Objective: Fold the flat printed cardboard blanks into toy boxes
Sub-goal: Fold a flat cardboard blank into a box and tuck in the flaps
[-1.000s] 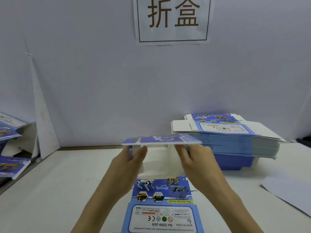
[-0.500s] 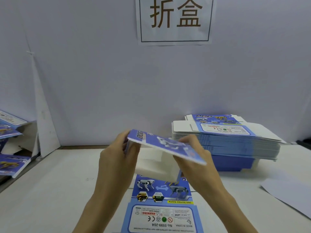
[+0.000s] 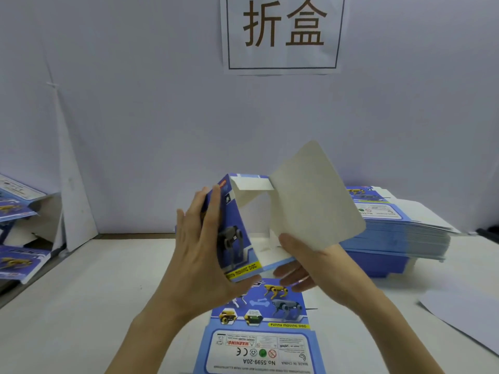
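Observation:
I hold a half-formed blue toy box [image 3: 237, 233] above the table, tilted with its open end facing me. Its white inside shows, and a large white flap [image 3: 313, 201] stands up on the right. My left hand [image 3: 205, 255] grips the printed left side, fingers flat along it. My right hand [image 3: 310, 263] holds the lower right edge at the base of the flap. Under my hands a flat printed blank [image 3: 262, 338] lies on the table, with robot dogs and a warning label showing.
A thick stack of flat blanks [image 3: 399, 228] sits at the right rear on a blue base. Folded boxes [image 3: 16, 233] are piled at the far left edge. A white sheet [image 3: 464, 314] lies at the right. A paper sign [image 3: 283, 33] hangs on the wall.
The blank, held flat and level a second ago, has been tipped and opened into a box shape. Its white flap has swung up to the right, and both hands have shifted to its sides.

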The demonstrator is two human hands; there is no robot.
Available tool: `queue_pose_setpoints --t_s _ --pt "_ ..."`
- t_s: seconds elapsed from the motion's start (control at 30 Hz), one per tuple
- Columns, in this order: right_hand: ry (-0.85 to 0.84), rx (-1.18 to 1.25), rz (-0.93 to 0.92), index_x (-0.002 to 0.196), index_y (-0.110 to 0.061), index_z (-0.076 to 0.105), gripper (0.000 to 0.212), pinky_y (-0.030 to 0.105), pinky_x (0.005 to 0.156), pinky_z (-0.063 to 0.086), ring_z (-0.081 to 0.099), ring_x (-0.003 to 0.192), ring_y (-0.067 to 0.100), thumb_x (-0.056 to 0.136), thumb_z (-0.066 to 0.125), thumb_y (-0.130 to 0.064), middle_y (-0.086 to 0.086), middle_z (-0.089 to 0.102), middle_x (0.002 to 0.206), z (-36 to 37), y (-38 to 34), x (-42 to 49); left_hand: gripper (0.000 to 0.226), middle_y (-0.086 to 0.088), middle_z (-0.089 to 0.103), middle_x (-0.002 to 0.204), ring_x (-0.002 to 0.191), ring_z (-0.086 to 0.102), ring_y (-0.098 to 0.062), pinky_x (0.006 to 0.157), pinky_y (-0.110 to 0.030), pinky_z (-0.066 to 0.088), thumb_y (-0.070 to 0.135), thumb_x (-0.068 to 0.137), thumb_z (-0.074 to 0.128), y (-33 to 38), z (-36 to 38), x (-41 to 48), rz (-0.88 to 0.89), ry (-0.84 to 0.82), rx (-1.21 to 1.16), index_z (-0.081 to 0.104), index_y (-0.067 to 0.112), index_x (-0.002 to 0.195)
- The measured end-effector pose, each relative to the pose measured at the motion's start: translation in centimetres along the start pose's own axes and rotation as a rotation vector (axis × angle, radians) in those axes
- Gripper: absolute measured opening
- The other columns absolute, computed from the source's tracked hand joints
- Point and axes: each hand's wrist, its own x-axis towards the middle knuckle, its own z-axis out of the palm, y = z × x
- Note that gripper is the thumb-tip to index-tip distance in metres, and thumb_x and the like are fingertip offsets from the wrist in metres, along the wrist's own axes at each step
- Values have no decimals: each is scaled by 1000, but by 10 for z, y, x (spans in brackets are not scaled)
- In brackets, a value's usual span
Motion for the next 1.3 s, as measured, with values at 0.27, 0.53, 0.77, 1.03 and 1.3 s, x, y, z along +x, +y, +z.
queue_pose_setpoints --t_s 0.27,0.53,0.77,1.03,1.3 --pt "285 870 -343 85 -30 78 16 24 61 57 70 77 7 72 69 -29 -6 75 89 -8 6 8 124 -2 16 147 138 27 -21 97 -42 50 57 56 80 -2 -1 -3 85 18 -52 0 44 148" --pt "-410 1055 368 104 -5 72 32 59 110 28 48 120 40 80 68 -25 23 55 127 14 34 21 115 -5 32 140 136 35 -32 103 -39 45 81 50 65 5 3 7 -94 -10 -168 29 27 145" --pt "-420 1156 293 104 -5 71 56 52 79 52 67 89 37 52 90 -7 19 69 104 8 35 26 119 6 13 150 143 18 -5 101 -53 45 72 62 69 27 13 -6 94 30 -142 -3 38 151" --pt "12 1216 282 117 4 57 28 40 49 57 71 66 36 94 50 -8 26 71 86 -25 39 35 130 21 6 152 140 -15 10 115 -50 -6 80 51 63 31 4 -1 -78 -24 -37 -22 47 144" --pt "263 1072 58 104 -7 63 13 25 50 56 74 70 18 93 58 -11 9 76 86 -20 31 29 129 16 14 143 141 21 -16 112 -56 28 79 49 63 13 -7 -1 -130 -146 45 -7 38 150"
